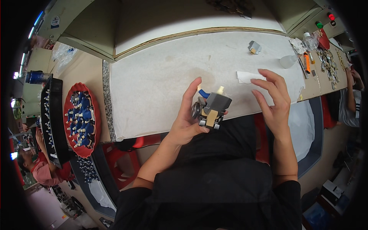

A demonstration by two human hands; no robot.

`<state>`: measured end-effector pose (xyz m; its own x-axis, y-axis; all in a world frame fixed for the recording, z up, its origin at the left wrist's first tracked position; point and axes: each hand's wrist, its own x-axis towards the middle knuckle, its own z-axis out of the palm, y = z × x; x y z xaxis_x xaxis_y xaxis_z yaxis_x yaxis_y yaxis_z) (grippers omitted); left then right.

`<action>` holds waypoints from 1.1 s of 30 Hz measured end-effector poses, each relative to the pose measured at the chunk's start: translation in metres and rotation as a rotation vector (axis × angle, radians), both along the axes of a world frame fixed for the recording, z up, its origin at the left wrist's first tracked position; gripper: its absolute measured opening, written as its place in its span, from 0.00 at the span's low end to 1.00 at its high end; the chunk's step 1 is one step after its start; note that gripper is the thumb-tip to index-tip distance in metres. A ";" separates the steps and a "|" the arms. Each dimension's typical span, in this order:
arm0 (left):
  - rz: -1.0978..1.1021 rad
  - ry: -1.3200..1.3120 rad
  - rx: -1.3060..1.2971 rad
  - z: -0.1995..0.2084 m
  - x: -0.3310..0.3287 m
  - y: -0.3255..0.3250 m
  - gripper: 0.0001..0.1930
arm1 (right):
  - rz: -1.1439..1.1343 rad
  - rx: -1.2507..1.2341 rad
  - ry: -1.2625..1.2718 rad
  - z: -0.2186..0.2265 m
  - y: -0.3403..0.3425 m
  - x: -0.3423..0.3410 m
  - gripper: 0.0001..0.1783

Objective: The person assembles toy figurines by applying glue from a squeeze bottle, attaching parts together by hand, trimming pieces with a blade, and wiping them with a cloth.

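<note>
At the left, a blue can [37,77] is placed. At the right, an orange tool [307,63] is laid near a translucent container [287,61]; a green button [319,25] is mounted beyond.

Cabinet sticker [55,22]: far left, blue and white; print too small to read.
Other lettering: none legible.

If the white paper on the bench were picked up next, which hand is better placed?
Probably the right hand: it appears empty, fingers open near the white paper, while the left hand holds the grey model.
</note>
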<state>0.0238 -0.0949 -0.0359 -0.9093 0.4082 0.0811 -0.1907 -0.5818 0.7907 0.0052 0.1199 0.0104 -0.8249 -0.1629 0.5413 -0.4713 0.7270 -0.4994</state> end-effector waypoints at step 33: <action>0.219 0.409 -0.305 -0.005 0.007 -0.010 0.39 | 0.323 -0.191 -0.029 -0.002 -0.057 0.019 0.40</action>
